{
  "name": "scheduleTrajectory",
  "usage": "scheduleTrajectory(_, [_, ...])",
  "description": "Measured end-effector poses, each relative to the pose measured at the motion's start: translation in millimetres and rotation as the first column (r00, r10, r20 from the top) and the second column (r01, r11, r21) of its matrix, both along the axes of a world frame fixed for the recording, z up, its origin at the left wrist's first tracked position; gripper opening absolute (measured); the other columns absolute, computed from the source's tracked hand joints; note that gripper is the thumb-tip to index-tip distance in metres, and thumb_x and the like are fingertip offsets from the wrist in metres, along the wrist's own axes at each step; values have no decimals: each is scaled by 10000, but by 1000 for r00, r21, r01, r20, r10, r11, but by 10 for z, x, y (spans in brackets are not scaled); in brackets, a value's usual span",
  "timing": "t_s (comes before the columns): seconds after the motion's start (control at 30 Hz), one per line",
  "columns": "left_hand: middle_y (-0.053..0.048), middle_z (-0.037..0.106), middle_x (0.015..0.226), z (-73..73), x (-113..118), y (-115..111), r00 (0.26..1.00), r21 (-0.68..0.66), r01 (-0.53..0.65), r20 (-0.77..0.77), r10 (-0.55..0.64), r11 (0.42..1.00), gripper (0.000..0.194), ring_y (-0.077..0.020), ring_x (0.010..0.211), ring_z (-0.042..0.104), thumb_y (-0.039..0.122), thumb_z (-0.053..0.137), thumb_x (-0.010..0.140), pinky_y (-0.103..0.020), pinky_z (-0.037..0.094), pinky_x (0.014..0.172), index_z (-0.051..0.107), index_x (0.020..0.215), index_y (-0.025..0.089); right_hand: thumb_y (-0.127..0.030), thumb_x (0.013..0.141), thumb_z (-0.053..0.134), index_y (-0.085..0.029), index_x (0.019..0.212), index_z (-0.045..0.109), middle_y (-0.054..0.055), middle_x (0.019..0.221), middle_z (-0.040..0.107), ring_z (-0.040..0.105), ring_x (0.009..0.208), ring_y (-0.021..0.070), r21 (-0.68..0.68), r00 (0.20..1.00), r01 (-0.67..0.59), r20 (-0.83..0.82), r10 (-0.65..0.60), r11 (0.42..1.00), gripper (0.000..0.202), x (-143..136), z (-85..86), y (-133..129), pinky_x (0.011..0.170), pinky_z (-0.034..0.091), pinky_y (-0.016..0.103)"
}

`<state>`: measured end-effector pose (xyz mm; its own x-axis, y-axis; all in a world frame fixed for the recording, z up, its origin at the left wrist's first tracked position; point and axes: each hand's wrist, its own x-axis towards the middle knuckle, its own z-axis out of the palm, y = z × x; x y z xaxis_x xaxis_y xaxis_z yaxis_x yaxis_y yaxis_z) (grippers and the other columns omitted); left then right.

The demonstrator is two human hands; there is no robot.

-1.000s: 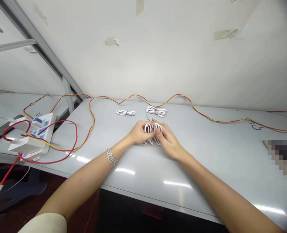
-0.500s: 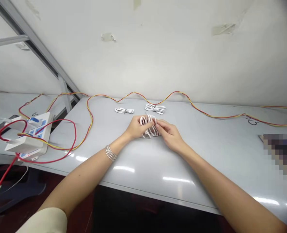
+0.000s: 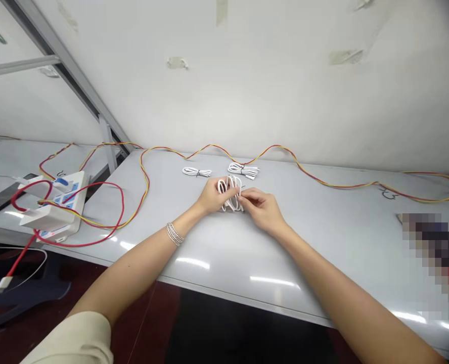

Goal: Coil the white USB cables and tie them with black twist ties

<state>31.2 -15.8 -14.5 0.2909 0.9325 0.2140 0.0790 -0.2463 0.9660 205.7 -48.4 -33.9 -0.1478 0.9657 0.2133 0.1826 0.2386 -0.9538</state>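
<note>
My left hand [image 3: 214,196] is closed around a coiled white cable [image 3: 231,201], its thumb lying across the loops. At the right side of the coil, my right hand [image 3: 260,205] pinches with thumb and forefinger. A thin black twist tie [image 3: 243,187] shows beside those fingertips, and most of it is hidden by the hand and the loops. Just beyond my hands lie two more white cables, a smaller bundle [image 3: 196,172] and a thicker bundle [image 3: 243,171], each bound at the middle with a black tie.
A white power strip [image 3: 78,189] with plugs and a red cable stands at the left. Red and yellow twisted wire [image 3: 315,175] runs along the back of the grey table [image 3: 224,242]. Loose black ties [image 3: 389,193] lie at the right, near a blurred-out object [image 3: 437,242].
My right fingertips have drawn slightly away from the coil, and a black tie end now shows beside them. My left hand keeps its hold. The camera view has shifted a little.
</note>
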Motion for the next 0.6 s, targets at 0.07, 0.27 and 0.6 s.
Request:
scheduleTrajectory(0.07, [10,588,630,-5,3,3,1000,-26,27,16,-26,999,277,-109,588,510,397,754,771,-255,421,586,638,733,149,-448,809,704,-198,775,769,88,858,706,640,811,214,-17,1000,-6,-10,6,1000,261,6,1,7,753,517,368])
scheduleTrajectory(0.27, [8,592,630,-15,-4,5,999,-45,49,11,-49,998,289,-108,582,521,406,746,785,-248,420,573,639,738,142,-482,812,713,-188,781,765,80,833,691,610,762,196,-46,1000,-17,-22,16,999,300,14,16,-19,717,491,354])
scheduleTrajectory(0.6, [14,545,605,-47,-21,-7,998,-72,50,-24,-52,996,321,-109,560,512,433,725,799,-253,403,548,605,716,147,-477,813,724,-196,800,771,64,814,677,590,738,186,-70,1000,-1,-30,-1,998,286,3,8,-64,697,470,347])
